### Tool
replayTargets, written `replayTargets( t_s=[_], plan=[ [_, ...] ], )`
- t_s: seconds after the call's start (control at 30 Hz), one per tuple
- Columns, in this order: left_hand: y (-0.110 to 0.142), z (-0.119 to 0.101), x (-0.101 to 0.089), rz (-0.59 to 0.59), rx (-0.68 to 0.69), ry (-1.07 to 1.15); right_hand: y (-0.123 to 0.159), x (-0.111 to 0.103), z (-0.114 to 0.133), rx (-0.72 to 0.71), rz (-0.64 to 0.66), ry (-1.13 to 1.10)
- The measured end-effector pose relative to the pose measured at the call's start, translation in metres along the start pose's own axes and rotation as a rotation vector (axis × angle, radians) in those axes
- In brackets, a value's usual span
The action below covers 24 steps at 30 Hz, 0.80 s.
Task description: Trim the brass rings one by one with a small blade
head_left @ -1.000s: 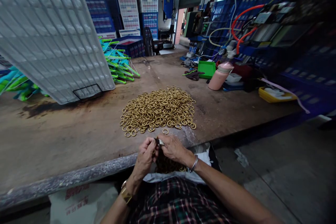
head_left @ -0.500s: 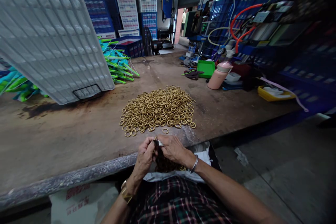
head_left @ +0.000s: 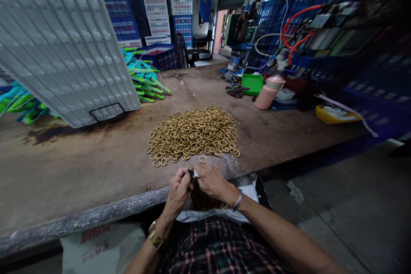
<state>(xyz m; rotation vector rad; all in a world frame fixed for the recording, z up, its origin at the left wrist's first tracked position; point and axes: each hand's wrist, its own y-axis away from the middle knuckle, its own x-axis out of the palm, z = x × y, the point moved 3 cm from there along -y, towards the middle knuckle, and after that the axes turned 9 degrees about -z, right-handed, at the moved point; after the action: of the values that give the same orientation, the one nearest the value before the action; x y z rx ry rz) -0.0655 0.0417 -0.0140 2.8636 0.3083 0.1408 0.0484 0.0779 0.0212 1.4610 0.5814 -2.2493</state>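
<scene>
My left hand and my right hand meet just over the table's near edge, fingers closed in a pinch. Between them shows a small black-and-white piece; its white end sits in my right fingers, while its dark end reaches my left fingertips. What else my left fingers grip is hidden. Beyond the hands lies a wide heap of brass-coloured rings, with one loose ring in front. Under my hands, a white-lined container in my lap holds more rings, partly in shadow.
A ribbed grey-white plastic panel stands tilted at left, with bright green and blue plastic parts behind it. At right are a pink bottle, a green tray, a yellow tray and machinery with red hoses.
The black-and-white piece has turned a little between my fingers, showing more of its dark end. Both hands stay in nearly the same place; the ring heap looks unchanged.
</scene>
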Motion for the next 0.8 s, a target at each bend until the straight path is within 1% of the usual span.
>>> replayTargets(
  t_s=[0.13,0.23,0.33,0.4,0.47,0.53,0.63,0.7,0.8],
  plan=[
    [0.001,-0.003,0.000,0.000,0.045,-0.022,0.000,0.003,-0.003,0.002,0.043,0.008],
    [0.002,-0.001,0.000,0.025,0.009,-0.020,0.001,0.010,-0.004,0.030,0.033,0.020],
    [0.004,-0.001,0.001,0.061,-0.027,0.048,0.002,0.018,-0.007,0.067,-0.007,0.021],
    [0.006,-0.001,0.001,0.080,-0.071,0.106,0.001,0.020,-0.014,0.091,-0.041,0.021],
    [0.009,-0.001,0.002,0.101,-0.145,0.174,-0.001,0.020,-0.026,0.127,-0.077,0.021],
    [0.010,-0.001,0.002,0.102,-0.198,0.272,-0.005,0.017,-0.041,0.190,-0.129,0.040],
    [0.005,0.000,0.001,0.073,-0.230,0.425,-0.010,0.014,-0.057,0.301,-0.227,0.086],
    [-0.001,0.003,0.000,0.041,-0.272,0.480,-0.012,0.017,-0.060,0.325,-0.249,0.089],
    [-0.008,0.010,-0.001,0.001,-0.355,0.518,-0.013,0.023,-0.058,0.315,-0.253,0.090]
  ],
)
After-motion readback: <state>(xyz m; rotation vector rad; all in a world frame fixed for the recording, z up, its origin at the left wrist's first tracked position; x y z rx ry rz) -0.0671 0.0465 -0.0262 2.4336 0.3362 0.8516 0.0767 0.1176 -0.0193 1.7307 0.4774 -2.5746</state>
